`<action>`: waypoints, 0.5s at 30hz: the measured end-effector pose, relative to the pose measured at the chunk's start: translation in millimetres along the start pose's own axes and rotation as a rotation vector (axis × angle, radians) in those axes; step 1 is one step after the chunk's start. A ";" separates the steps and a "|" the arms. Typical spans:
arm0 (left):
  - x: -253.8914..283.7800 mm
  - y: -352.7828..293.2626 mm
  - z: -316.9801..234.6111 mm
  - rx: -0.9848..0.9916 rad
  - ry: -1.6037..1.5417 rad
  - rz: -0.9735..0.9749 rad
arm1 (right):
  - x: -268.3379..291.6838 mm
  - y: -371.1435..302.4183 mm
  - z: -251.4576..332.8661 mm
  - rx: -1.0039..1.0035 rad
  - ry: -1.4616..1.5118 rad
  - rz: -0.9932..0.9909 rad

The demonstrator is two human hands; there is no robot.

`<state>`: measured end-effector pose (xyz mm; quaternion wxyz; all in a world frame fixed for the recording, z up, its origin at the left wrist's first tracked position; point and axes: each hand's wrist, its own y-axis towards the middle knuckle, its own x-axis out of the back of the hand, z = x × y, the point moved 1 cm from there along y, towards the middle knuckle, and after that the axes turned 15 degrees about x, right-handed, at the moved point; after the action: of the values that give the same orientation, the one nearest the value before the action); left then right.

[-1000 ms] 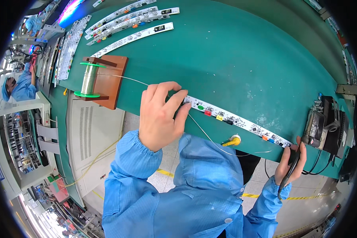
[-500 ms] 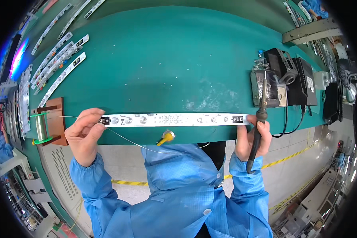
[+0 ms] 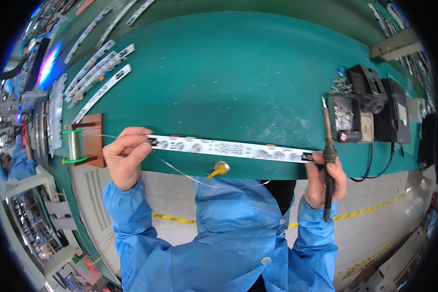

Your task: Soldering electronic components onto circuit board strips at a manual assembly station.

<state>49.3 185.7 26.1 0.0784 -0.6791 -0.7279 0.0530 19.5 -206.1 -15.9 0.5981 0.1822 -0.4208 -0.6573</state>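
A long white circuit board strip (image 3: 228, 147) is held level across my front, just above the near edge of the green bench. My left hand (image 3: 125, 160) pinches its left end between thumb and fingers. Thin solder wire (image 3: 182, 173) runs from a spool (image 3: 74, 146) to that hand and hangs in a loose curve below the strip. My right hand (image 3: 321, 182) is closed on a soldering iron (image 3: 329, 155), tip pointing away from me, and also grips the strip's right end. The iron's tip is apart from the strip.
The spool sits by a brown wooden stand (image 3: 93, 138). More board strips (image 3: 102, 87) lie at the far left. On the right are a metal tray of solder scraps (image 3: 346, 117) and a black box (image 3: 395, 112) with cables. A yellow piece on a metal stud (image 3: 220, 169) is at the front edge.
The whole view has shifted, so the bench appears further right. The strip now tilts, its right end nearer me. Both hands keep their holds.
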 end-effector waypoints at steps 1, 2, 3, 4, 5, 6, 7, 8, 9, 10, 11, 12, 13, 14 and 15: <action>-0.8 1.1 -0.1 0.005 0.006 0.008 | 0.5 -3.4 -1.0 -0.006 0.000 -0.029; -0.8 2.5 2.2 0.013 0.043 -0.005 | -0.4 -4.8 -1.2 0.004 0.019 -0.079; -1.3 3.6 3.7 0.011 0.029 0.005 | -0.2 -7.6 -2.0 0.005 0.011 -0.080; -1.0 3.6 3.3 0.010 0.016 0.013 | 1.9 -8.7 -3.1 0.006 0.004 -0.081; 3.2 3.0 5.5 0.014 0.010 0.042 | 2.8 -8.2 -3.1 0.003 -0.005 -0.071; 3.7 2.4 2.7 0.010 0.021 0.024 | 2.1 -7.9 -2.8 -0.016 -0.001 -0.080; 1.6 1.6 -0.1 0.001 -0.016 0.045 | 1.2 -8.7 -2.1 -0.035 0.002 -0.086; 0.0 0.5 -2.8 -0.009 -0.053 0.067 | 1.8 -11.7 -2.6 -0.055 0.013 -0.106; 0.1 -0.9 -5.6 -0.017 -0.031 0.077 | 2.1 -13.4 -3.5 -0.071 0.018 -0.123; -0.4 -2.9 -8.8 -0.021 -0.024 0.060 | 2.5 -14.6 -4.5 -0.089 0.024 -0.138; -1.6 -5.0 -12.0 0.003 -0.062 0.073 | 3.4 -14.3 -4.9 -0.104 0.050 -0.136; -2.5 -6.1 -13.8 0.025 -0.100 0.086 | 3.1 -12.8 -6.5 -0.104 0.039 -0.134; -4.0 -5.5 -14.2 -0.019 -0.082 0.078 | 5.2 -12.2 -6.3 -0.105 0.018 -0.132; -0.4 -5.2 -16.3 -0.025 -0.082 0.070 | 8.2 -14.7 -6.4 -0.133 -0.013 -0.138; 2.0 -4.3 -19.4 -0.069 0.057 0.094 | 9.5 -15.7 -4.4 -0.124 -0.007 -0.138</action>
<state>48.5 186.8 46.0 0.0730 -0.7160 -0.6942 0.0122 10.8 -217.6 -28.1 0.5601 0.1709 -0.3678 -0.7224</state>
